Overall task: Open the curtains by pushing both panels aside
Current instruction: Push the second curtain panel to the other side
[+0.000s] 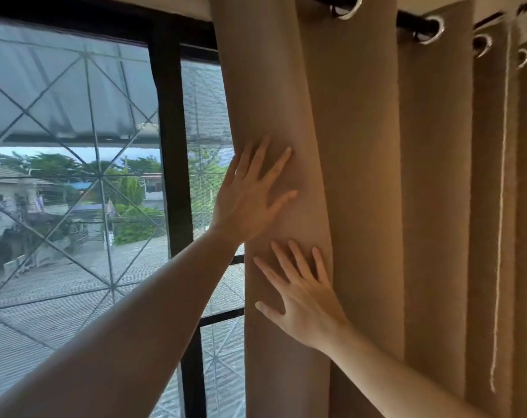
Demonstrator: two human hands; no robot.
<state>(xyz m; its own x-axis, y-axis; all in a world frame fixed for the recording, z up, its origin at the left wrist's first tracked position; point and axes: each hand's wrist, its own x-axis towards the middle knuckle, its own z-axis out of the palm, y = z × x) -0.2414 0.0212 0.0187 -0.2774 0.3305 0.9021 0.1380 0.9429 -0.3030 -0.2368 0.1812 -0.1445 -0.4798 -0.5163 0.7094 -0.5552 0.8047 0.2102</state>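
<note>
Left hand above right hand, palms flat on curtain panel

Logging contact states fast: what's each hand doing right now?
Left hand: open, flat against the curtain panel, holding nothing.
Right hand: open, fingers spread, flat on the same panel.

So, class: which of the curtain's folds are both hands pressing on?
The leftmost fold, beside the bare window; left hand above right hand.

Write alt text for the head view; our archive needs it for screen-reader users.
Both hands, the left hand above the right hand, press flat with spread fingers on a tan curtain panel bunched at the right. The dark-framed window on the left is uncovered, showing a street.
</note>
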